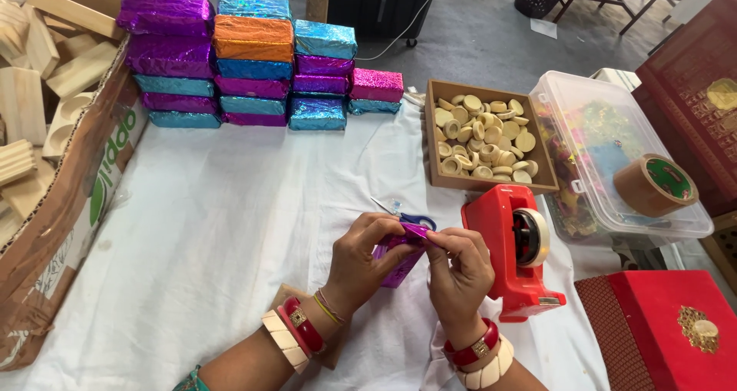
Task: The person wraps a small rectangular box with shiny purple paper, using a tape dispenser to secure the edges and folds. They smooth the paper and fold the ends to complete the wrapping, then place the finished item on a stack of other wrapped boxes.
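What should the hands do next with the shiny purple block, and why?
Probably tape the flap down. Both the left hand and the right hand pinch a fold of purple foil on the purple block, and no tape shows on it. The red tape dispenser stands just beside the right hand, so pulling a short strip from it looks like the likely small move.

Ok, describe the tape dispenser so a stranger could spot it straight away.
Start at the white cloth covering the table. Just beyond the right hand stands the tape dispenser, below the wooden tray of pale rings. It is the only bright red plastic block holding a tape roll.
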